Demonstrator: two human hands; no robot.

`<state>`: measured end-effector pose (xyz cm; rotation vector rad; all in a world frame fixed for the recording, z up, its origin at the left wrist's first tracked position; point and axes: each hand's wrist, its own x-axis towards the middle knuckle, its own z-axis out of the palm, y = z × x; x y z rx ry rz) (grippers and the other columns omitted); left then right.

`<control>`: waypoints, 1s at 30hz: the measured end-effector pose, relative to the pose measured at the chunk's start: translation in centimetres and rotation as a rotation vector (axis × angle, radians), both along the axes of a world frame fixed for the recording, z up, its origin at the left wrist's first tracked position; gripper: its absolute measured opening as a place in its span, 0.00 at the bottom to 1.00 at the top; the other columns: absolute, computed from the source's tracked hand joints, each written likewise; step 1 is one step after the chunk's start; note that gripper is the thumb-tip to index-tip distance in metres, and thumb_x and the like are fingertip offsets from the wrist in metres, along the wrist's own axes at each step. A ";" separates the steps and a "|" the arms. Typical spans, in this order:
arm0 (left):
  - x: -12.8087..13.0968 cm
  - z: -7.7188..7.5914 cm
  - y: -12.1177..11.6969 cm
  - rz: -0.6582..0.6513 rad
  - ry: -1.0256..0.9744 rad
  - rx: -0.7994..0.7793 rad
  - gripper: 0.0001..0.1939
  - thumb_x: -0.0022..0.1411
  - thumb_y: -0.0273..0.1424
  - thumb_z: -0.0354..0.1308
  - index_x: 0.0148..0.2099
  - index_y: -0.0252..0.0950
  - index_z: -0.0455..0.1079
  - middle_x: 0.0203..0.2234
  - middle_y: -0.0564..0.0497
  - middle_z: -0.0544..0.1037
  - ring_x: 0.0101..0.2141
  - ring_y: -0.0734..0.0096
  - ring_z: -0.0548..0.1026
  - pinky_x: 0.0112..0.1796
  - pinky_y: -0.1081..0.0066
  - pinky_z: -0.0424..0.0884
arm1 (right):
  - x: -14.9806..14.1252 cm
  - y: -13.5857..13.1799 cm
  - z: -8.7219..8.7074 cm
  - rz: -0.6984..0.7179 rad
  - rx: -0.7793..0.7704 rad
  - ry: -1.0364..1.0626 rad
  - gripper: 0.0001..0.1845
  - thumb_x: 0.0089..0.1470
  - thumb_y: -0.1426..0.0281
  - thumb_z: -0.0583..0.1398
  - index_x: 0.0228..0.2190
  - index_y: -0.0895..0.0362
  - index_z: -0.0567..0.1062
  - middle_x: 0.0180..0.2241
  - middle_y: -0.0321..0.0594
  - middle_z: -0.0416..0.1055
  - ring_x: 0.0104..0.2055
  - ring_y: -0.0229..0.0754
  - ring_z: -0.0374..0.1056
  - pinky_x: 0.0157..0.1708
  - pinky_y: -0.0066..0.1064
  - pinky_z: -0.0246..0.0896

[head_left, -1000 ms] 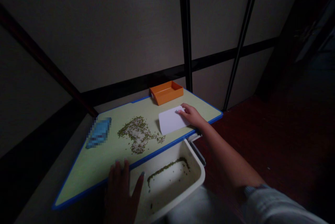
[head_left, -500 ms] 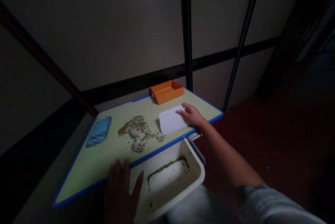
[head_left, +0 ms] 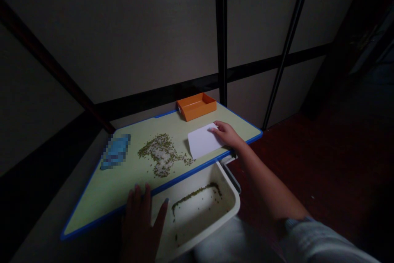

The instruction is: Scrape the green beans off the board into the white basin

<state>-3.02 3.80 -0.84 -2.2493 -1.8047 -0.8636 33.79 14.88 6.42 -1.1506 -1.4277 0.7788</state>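
Note:
My right hand (head_left: 227, 135) rests on a white card (head_left: 202, 141) that stands on edge on the pale green table (head_left: 104, 191), fingers curled over its right end. A scatter of small green beans mixed with white grains (head_left: 160, 154) lies just left of the card. My left hand (head_left: 140, 222) grips the near left rim of a white tub (head_left: 227, 191), thumb inside, fingers on the table's blue edge. The tub sits below the table's near edge and holds a thin line of green beans (head_left: 193, 195).
An orange tray (head_left: 196, 106) stands at the table's far edge. A blue blurred object (head_left: 116, 152) lies at the table's left. A grey panelled wall with dark vertical posts (head_left: 222, 33) rises behind. Dark red floor (head_left: 314, 160) spreads to the right.
The view has drifted slightly; both hands, the card and the tub keep their places.

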 end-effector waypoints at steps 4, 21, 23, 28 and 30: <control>0.0 0.0 -0.1 -0.002 -0.009 0.024 0.34 0.63 0.47 0.46 0.69 0.48 0.51 0.67 0.44 0.63 0.68 0.47 0.55 0.60 0.37 0.59 | -0.1 -0.4 0.4 0.027 0.007 0.011 0.17 0.51 0.54 0.63 0.30 0.56 0.70 0.24 0.33 0.66 0.25 0.36 0.60 0.24 0.28 0.53; 0.1 0.4 -0.1 -0.024 0.011 0.022 0.33 0.62 0.44 0.47 0.69 0.46 0.52 0.66 0.43 0.64 0.68 0.45 0.57 0.60 0.36 0.60 | -0.2 -0.5 0.4 0.097 -0.022 0.032 0.20 0.48 0.52 0.65 0.28 0.55 0.69 0.25 0.34 0.66 0.26 0.37 0.61 0.24 0.28 0.53; 0.1 0.4 0.0 -0.026 0.015 0.027 0.33 0.62 0.44 0.47 0.69 0.46 0.53 0.66 0.43 0.65 0.68 0.45 0.57 0.60 0.37 0.60 | -0.1 -0.5 0.3 0.102 -0.036 0.033 0.21 0.47 0.51 0.65 0.28 0.55 0.69 0.25 0.35 0.67 0.26 0.37 0.61 0.24 0.28 0.52; 0.2 0.5 0.0 -0.021 0.000 0.035 0.34 0.62 0.45 0.47 0.68 0.45 0.54 0.67 0.43 0.63 0.68 0.45 0.55 0.60 0.37 0.60 | 0.0 -0.3 0.2 0.121 -0.076 0.033 0.22 0.44 0.50 0.66 0.28 0.56 0.69 0.24 0.34 0.66 0.25 0.36 0.60 0.22 0.27 0.51; 0.3 0.6 -0.1 -0.025 -0.013 0.022 0.34 0.61 0.46 0.48 0.68 0.45 0.55 0.67 0.43 0.63 0.68 0.44 0.55 0.60 0.36 0.60 | 0.0 -0.4 0.3 0.109 -0.090 0.010 0.22 0.43 0.52 0.66 0.29 0.56 0.69 0.23 0.33 0.64 0.24 0.35 0.59 0.22 0.27 0.50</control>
